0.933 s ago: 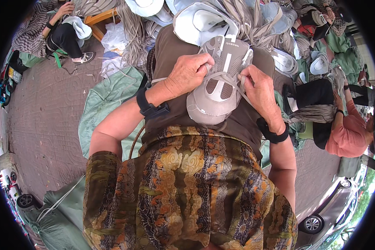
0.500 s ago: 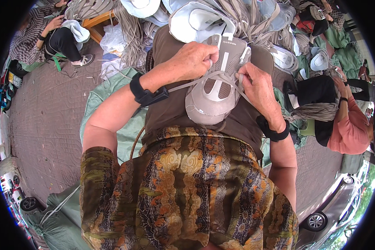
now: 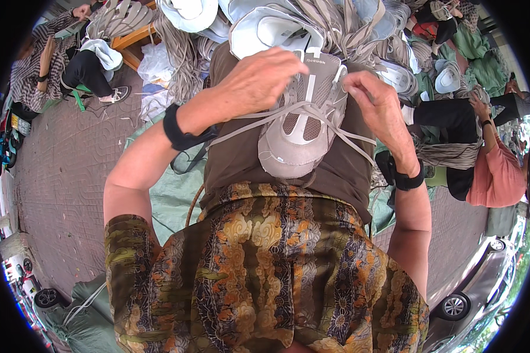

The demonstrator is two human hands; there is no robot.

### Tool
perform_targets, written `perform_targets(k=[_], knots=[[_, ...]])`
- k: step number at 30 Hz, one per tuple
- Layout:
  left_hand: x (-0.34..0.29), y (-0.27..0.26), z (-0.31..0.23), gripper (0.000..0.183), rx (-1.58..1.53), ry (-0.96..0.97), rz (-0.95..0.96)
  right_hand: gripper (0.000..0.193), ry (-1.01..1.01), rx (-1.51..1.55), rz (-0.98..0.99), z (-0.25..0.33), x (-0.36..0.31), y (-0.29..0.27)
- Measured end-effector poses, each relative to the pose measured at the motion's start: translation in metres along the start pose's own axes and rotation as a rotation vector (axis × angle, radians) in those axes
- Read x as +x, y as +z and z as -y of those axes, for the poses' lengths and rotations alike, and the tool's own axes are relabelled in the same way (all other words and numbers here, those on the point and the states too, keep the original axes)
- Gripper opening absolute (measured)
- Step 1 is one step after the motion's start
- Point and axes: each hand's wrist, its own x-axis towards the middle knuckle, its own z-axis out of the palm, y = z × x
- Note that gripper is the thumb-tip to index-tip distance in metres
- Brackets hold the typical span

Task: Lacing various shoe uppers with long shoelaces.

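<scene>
See a taupe shoe (image 3: 300,133) lying face up on the brown lap (image 3: 232,159), about midway between its left and right edges, toe toward the near edge at the waist, tongue toward the far edge. Looks smooth and matt at the broad, rounded toe, with pale trim framing two darker mesh windows behind it, and a whitish stripe up the middle of the mesh tongue, below some small printing. Note a tiny pale mark at the left of the toe. Find flat, light laces (image 3: 307,107) crossed over the tongue, one tail slanting out to the left edge of the lap, another to the right edge.

Find the left hand (image 3: 260,81) over the upper left side of the shoe, fingers curled and slightly blurred; cannot tell about anything held inside. Find the right hand (image 3: 376,101) just beside the upper right side, thumb and forefinger brought narrowly together; cannot tell about any lace between them. Spot black straps (image 3: 409,176) around both wrists.

Past the far edge, see pale blue and white shoe parts (image 3: 271,32) heaped beside taupe strips (image 3: 330,29). Notice a green sheet (image 3: 176,191) on the ground beyond the left edge
</scene>
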Motion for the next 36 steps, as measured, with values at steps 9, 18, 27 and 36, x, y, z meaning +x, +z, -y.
perform_targets(k=[9, 18, 27, 36], knots=[[0.048, 0.006, 0.017, 0.023, 0.314, 0.290, 0.570, 0.023, -0.497, -0.385, 0.470, 0.005, 0.040, -0.003], [0.071, 0.009, 0.015, 0.013, 0.273, 0.255, 0.846, 0.032, -0.325, -0.166, 0.805, -0.009, 0.056, -0.012], [0.062, 0.001, 0.017, 0.014, 0.114, 0.386, 0.640, 0.029, -0.332, -0.272, 0.688, -0.011, 0.042, -0.015], [0.054, 0.010, -0.004, 0.009, 0.144, 0.313, 0.718, 0.014, -0.426, -0.129, 0.639, -0.023, 0.024, -0.016]])
